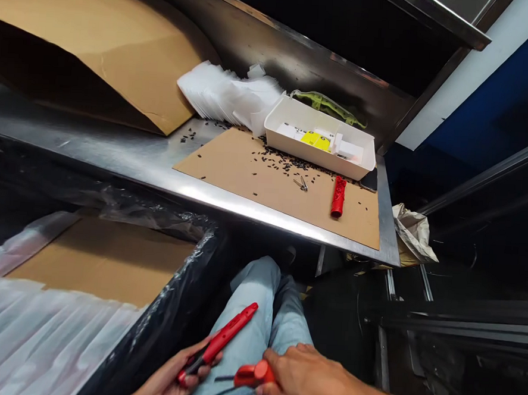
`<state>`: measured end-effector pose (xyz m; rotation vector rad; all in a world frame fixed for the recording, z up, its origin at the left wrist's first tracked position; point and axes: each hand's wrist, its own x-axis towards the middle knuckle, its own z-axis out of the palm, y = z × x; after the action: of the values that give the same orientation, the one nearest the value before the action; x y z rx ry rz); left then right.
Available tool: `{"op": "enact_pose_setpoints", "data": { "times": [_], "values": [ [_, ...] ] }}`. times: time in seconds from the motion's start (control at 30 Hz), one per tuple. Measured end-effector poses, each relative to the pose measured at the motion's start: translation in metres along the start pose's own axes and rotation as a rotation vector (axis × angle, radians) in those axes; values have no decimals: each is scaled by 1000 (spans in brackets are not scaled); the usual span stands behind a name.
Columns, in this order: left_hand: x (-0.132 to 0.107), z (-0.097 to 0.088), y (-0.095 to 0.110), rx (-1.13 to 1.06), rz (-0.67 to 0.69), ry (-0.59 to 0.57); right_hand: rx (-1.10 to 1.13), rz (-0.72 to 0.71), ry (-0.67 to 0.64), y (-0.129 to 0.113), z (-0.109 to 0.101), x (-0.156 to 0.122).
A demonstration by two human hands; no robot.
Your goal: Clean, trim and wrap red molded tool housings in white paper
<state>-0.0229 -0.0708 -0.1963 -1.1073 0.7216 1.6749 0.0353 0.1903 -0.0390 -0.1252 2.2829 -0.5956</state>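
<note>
Low over the lap, my left hand is closed around a slim red-and-black handheld tool, whose red end points up and away. Beside it, my right hand grips a red-handled driver. The driver's thin dark shaft points left towards the tool, and I cannot make out whether it touches. On the bench, a short red plastic piece lies on a cardboard sheet. Small metal pieces and many tiny black parts are scattered on the same sheet.
A steel bench runs across. It carries a white tray with a yellow label, white sheets, a green strap-like item and a large open carton. At lower left, a black-lined box contains rows of white-wrapped items.
</note>
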Motion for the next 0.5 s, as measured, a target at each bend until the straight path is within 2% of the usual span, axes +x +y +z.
{"op": "enact_pose_setpoints", "data": {
  "times": [0.13, 0.23, 0.3, 0.4, 0.5],
  "values": [
    [-5, 5, -5, 47, 86, 42, 9, 38, 38, -2, 2, 0],
    [-8, 8, -5, 46, 88, 58, 62, -20, -10, 0, 3, -1],
    [-13, 13, -5, 29, 63, 64, 112, -26, 8, 8, -2, -5],
    [-30, 28, -9, -26, 56, 51, 179, 22, 135, 39, -18, -21],
    [-55, 53, -19, -95, 55, 0, 376, 42, 364, 83, -30, -53]
  ]
}}
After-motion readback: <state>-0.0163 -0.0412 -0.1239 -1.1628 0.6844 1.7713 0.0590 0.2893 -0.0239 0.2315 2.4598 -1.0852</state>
